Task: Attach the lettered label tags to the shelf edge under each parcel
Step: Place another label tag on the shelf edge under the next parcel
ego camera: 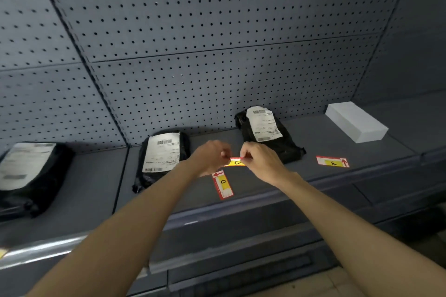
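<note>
Yellow and red, the C tag (236, 161) is stretched between your two hands above the grey shelf (325, 149); your left hand (211, 158) and right hand (259, 160) each pinch one end with thumb and fingertips closed on it. Just below, the D tag (222, 184) lies flat on the shelf, and the E tag (332, 161) rests well to the right. Three black parcels (164, 158) with white slips sit along the pegboard (217, 31), beside a white box (356, 121).
</note>
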{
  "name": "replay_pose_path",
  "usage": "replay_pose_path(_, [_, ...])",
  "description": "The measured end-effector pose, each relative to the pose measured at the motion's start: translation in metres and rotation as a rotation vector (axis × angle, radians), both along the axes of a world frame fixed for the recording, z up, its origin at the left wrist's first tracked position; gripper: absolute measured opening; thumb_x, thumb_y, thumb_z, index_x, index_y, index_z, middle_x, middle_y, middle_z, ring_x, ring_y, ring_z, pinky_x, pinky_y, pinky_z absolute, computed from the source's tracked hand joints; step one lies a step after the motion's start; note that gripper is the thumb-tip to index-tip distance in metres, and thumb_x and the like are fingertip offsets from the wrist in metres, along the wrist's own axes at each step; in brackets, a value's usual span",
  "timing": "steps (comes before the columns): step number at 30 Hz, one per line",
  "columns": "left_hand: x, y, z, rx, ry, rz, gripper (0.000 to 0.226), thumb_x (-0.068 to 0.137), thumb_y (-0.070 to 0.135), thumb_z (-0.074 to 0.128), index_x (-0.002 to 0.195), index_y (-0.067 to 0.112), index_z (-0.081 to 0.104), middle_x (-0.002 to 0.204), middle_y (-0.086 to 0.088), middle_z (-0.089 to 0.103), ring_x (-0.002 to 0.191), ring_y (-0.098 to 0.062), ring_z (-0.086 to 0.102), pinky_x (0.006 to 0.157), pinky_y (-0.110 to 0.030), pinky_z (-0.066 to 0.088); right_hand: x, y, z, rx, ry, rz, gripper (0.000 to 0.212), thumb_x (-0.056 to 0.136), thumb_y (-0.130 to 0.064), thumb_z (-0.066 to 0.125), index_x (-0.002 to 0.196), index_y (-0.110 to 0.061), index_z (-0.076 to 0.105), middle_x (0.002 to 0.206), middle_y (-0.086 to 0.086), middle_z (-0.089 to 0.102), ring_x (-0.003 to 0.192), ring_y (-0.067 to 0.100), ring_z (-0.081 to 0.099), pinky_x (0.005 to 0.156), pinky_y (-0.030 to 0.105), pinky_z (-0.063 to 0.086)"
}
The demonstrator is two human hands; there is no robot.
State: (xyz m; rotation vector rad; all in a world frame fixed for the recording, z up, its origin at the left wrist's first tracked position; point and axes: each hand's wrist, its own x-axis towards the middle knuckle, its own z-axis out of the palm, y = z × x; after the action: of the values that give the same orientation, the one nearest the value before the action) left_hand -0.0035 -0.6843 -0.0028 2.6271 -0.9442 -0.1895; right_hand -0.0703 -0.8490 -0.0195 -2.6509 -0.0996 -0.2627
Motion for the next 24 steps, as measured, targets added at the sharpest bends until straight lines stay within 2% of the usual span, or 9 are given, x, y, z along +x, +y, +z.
replay_pose_path(4, [-0.024,0.055,0.013,-0.062,-0.008,0.154,0.008,0.088,0.02,0.063,0.091,0.015,0.069,0.098,-0.005,0.07,0.091,-0.024,0.063,0.08,-0.037,0.053,-0.003,0.041,0.011,0.115,-0.072,0.132,0.002,0.088,-0.012,0.066,0.087,-0.013,0.064,0.088,-0.001,0.067,0.077,0.016,0.064,0.068,0.034,0.054])
replay_pose_path(7, [-0.043,0.097,0.016,-0.103,-0.001,0.256,0.006,0.086,0.021,0.065,0.087,0.016,0.069,0.087,0.0,0.066,0.089,-0.024,0.063,0.074,-0.031,0.049,-0.009,0.079,0.013,0.179,-0.05,0.178,0.008,0.09,-0.012,0.062,0.083,-0.017,0.062,0.082,-0.005,0.066,0.063,0.012,0.064,0.059,0.031,0.05])
replay_pose_path(9, [-0.057,0.123,0.016,-0.097,0.008,0.319,0.009,0.087,0.025,0.066,0.09,0.018,0.07,0.088,0.004,0.063,0.089,-0.021,0.063,0.075,-0.031,0.05,-0.014,0.102,0.011,0.222,-0.009,0.215,0.012,0.091,-0.013,0.059,0.082,-0.021,0.06,0.081,-0.006,0.066,0.051,0.007,0.061,0.051,0.025,0.048])
replay_pose_path(13, [-0.082,0.166,0.009,-0.043,-0.015,0.402,0.019,0.088,0.031,0.064,0.101,0.018,0.069,0.095,0.003,0.067,0.09,-0.02,0.064,0.08,-0.036,0.054,-0.025,0.136,0.007,0.29,-0.017,0.257,0.011,0.092,-0.009,0.058,0.084,-0.014,0.063,0.078,-0.003,0.066,0.046,0.004,0.056,0.047,0.023,0.051])
replay_pose_path(15, [-0.094,0.182,0.002,-0.07,-0.008,0.446,0.02,0.088,0.032,0.063,0.102,0.02,0.068,0.095,0.004,0.067,0.09,-0.02,0.064,0.082,-0.037,0.054,-0.03,0.145,0.004,0.284,-0.027,0.256,0.011,0.09,-0.008,0.058,0.083,-0.014,0.064,0.073,-0.006,0.062,0.049,0.002,0.053,0.051,0.023,0.048])
replay_pose_path(18, [-0.112,0.198,-0.015,-0.081,-0.029,0.486,0.021,0.09,0.032,0.058,0.105,0.02,0.067,0.099,0.002,0.067,0.091,-0.021,0.063,0.082,-0.035,0.052,-0.037,0.153,-0.004,0.259,-0.012,0.26,0.01,0.091,-0.009,0.058,0.087,-0.012,0.066,0.076,-0.007,0.062,0.056,0.001,0.052,0.057,0.025,0.046])
replay_pose_path(22, [-0.129,0.202,-0.042,-0.011,-0.109,0.417,0.021,0.091,0.018,0.054,0.109,0.016,0.066,0.114,-0.006,0.064,0.104,-0.026,0.061,0.086,-0.038,0.052,-0.047,0.155,-0.013,0.229,-0.033,0.233,0.011,0.092,-0.01,0.058,0.093,-0.011,0.069,0.088,0.001,0.07,0.078,0.014,0.063,0.068,0.033,0.053])
replay_pose_path(24, [-0.132,0.198,-0.054,0.013,-0.159,0.38,0.024,0.092,0.017,0.054,0.113,0.016,0.065,0.122,-0.006,0.061,0.113,-0.026,0.056,0.091,-0.038,0.049,-0.051,0.154,-0.017,0.214,-0.046,0.215,0.012,0.092,-0.009,0.058,0.093,-0.011,0.069,0.09,0.003,0.071,0.081,0.015,0.064,0.069,0.032,0.054])
